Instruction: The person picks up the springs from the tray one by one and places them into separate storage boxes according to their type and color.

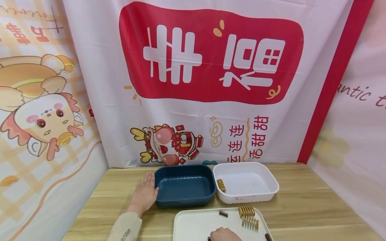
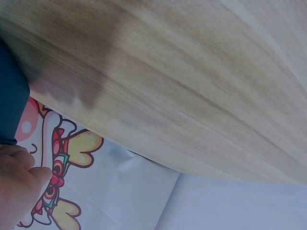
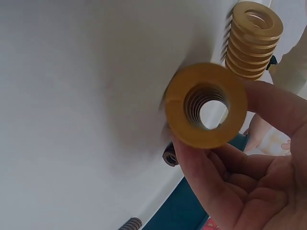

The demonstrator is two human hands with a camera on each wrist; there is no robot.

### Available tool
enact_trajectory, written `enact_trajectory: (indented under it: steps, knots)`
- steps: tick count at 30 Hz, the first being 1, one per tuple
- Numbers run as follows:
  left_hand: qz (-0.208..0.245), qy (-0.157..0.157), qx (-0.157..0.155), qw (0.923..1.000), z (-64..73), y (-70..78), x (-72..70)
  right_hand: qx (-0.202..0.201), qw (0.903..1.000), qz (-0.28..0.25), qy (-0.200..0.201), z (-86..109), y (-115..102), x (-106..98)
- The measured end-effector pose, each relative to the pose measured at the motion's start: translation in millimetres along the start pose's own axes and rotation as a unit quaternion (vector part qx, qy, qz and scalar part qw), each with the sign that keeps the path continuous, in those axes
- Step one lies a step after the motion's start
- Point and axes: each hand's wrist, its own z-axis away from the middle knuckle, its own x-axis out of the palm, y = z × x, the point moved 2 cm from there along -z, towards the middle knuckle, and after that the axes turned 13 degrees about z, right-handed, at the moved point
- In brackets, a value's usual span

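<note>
My left hand [image 1: 144, 194] rests against the left side of the dark blue basin [image 1: 185, 202], fingers stretched along its rim. Its fingers also show in the left wrist view, beside the blue wall. Low over the white tray [image 1: 193, 221], my right hand [image 1: 224, 235] is partly cut off by the head view's bottom edge. In the right wrist view, thumb and finger pinch a yellow coil spring [image 3: 175, 105], seen end-on. A second yellow spring [image 3: 252, 43] stands behind it. Small dark springs [image 1: 223, 213] lie on the tray, one of them [image 1: 209, 238] by my right fingertips.
To the right of the blue basin stands a white basin [image 1: 247, 199] with a yellow spring [image 1: 221, 185] inside. Two yellow springs [image 1: 246, 211] lie at the tray's far right corner. Another dark spring [image 1: 267, 237] is at its right edge. A printed cloth [image 1: 102, 83] hangs behind the table.
</note>
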Motion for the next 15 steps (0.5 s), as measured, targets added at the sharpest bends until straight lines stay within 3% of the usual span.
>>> enact_trajectory:
  steps: [15]
  knots:
    - [-0.001, -0.002, -0.003, 1.0000, 1.9, 1.9, -1.9, -0.014, 0.9998, 0.004, 0.011, 1.6, 2.8, 0.0]
